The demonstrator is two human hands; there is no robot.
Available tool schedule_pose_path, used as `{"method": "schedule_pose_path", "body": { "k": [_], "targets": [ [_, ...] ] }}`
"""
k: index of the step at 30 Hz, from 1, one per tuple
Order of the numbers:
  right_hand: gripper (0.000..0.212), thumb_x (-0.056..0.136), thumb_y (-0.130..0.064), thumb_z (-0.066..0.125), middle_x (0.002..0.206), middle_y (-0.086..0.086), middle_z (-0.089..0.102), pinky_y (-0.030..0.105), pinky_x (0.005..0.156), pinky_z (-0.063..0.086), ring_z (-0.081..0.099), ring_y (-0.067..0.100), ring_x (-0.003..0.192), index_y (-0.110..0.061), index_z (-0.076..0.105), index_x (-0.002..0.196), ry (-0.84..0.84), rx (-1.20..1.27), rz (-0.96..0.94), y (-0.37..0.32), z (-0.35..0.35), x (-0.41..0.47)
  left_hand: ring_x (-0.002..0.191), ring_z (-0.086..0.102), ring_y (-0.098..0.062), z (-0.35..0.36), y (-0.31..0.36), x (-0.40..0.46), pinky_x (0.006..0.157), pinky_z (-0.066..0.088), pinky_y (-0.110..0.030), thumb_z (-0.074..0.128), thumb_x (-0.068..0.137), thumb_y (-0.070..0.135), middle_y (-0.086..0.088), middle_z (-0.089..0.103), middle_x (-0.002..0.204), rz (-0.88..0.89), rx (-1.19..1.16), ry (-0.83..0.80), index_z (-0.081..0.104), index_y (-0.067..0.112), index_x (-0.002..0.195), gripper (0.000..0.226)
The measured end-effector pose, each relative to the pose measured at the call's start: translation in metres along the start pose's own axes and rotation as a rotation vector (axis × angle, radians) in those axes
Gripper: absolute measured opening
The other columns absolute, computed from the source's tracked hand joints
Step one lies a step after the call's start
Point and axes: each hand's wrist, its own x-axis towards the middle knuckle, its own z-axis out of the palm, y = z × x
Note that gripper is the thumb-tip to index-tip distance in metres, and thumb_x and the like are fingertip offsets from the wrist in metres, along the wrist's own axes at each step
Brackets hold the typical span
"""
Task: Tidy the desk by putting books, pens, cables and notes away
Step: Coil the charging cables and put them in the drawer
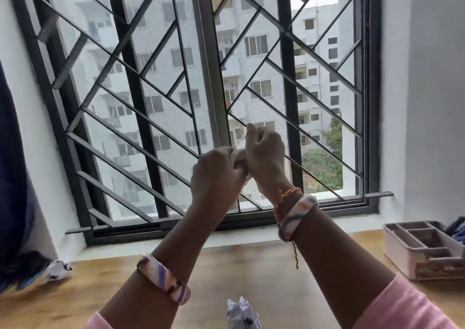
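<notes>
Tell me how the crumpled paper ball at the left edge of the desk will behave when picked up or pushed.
The crumpled paper ball is probably very light and should squash easily, given its creased folds. Pushed on the wooden desk, it would likely skid or tumble briefly rather than roll far, being irregular.

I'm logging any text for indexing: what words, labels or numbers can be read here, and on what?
None can be read.
Crumpled paper at the near desk edge: dark marks, too blurred to read.
Crumpled paper at the left: dark marks, unreadable.
Organizer tray: no label visible.
</notes>
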Motion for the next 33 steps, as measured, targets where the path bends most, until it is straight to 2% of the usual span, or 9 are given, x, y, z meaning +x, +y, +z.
{"method": "schedule_pose_path", "body": {
  "k": [2,5,9,14,20,25,28,30,33],
  "targets": [
    [0.039,0.096,-0.027,0.048,0.057,0.0,0.047,0.03,0.05,0.037,0.043,0.014,0.051,-0.003,0.054,0.065,-0.014,0.086,0.047,-0.005,-0.002,-0.001,0.073,0.062,-0.028,-0.002,0.002,-0.003,0.06,0.04,-0.028,0.062,0.083,0.024,-0.006,0.064,0.078,0.031,0.1,0.146,0.064,0.01,0.088,0.015],
    [0.033,0.092,-0.028,0.055,0.061,0.004,0.05,0.027,0.049,0.044,0.048,0.014,0.049,0.0,0.059,0.076,-0.178,0.37,0.309,-0.01,-0.009,0.001,0.074,0.065,-0.03,-0.003,-0.007,-0.003,0.055,0.044,-0.031,0.065,0.081,0.018,-0.01,0.068,0.086,0.18,0.118,0.245,0.046,0.024,0.114,0.038],
    [0.022,0.085,-0.02,0.06,0.053,0.001,0.054,0.016,0.04,0.041,0.049,0.009,0.041,-0.01,0.058,0.066,-0.61,0.672,0.732,-0.002,-0.018,0.008,0.064,0.066,-0.021,-0.002,-0.022,-0.004,0.047,0.044,-0.021,0.054,0.084,0.023,-0.004,0.067,0.086,0.564,0.211,0.242,0.062,0.025,0.116,0.033],
    [0.011,0.079,-0.018,0.061,0.046,0.003,0.06,0.02,0.043,0.05,0.057,0.012,0.037,-0.009,0.058,0.075,-0.814,0.813,0.811,0.008,-0.02,0.006,0.074,0.065,-0.018,-0.001,-0.034,-0.005,0.046,0.05,-0.025,0.051,0.085,0.023,-0.004,0.065,0.095,0.738,0.24,0.194,0.065,0.017,0.117,0.035],
    [0.049,0.096,-0.043,0.039,0.059,0.002,0.053,0.021,0.05,0.047,0.049,0.011,0.05,-0.005,0.056,0.069,-0.72,0.522,0.694,-0.003,-0.019,0.006,0.063,0.067,-0.026,-0.003,-0.031,-0.002,0.037,0.049,-0.029,0.043,0.085,0.021,-0.012,0.065,0.095,0.506,0.423,0.149,0.054,0.009,0.107,0.027],
    [0.01,0.079,0.004,0.063,0.083,0.01,0.059,0.024,0.077,0.052,0.058,0.017,0.077,0.006,0.06,0.088,-0.738,0.364,0.394,-0.006,-0.028,-0.004,0.074,0.066,-0.036,-0.009,-0.034,0.001,0.057,0.049,-0.036,0.05,0.09,0.022,-0.019,0.067,0.084,0.269,0.374,0.089,0.058,0.003,0.105,0.026],
    [0.022,0.075,0.012,0.064,0.086,0.013,0.062,0.025,0.076,0.055,0.061,0.018,0.077,0.012,0.06,0.096,-0.639,0.269,0.31,-0.005,-0.023,-0.01,0.076,0.067,-0.034,-0.009,-0.037,0.004,0.063,0.053,-0.034,0.055,0.088,0.018,-0.018,0.069,0.085,0.19,0.166,0.119,0.06,0.006,0.104,0.02],
    [0.029,0.072,0.01,0.067,0.089,0.018,0.061,0.039,0.081,0.055,0.061,0.024,0.08,0.01,0.058,0.1,-0.56,0.184,0.232,-0.006,-0.019,-0.013,0.071,0.067,-0.028,-0.007,-0.04,0.006,0.058,0.052,-0.03,0.063,0.084,0.013,-0.016,0.07,0.085,0.083,-0.033,0.098,0.064,0.003,0.101,0.02],
    [0.033,0.069,0.011,0.069,0.083,0.015,0.057,0.05,0.081,0.054,0.059,0.028,0.08,0.002,0.054,0.097,-0.481,0.115,0.135,-0.008,-0.015,-0.014,0.064,0.068,-0.021,-0.011,-0.041,0.003,0.057,0.053,-0.026,0.071,0.077,0.008,-0.013,0.071,0.076,-0.149,-0.521,0.025,0.068,-0.001,0.091,0.017]
  ]
}}
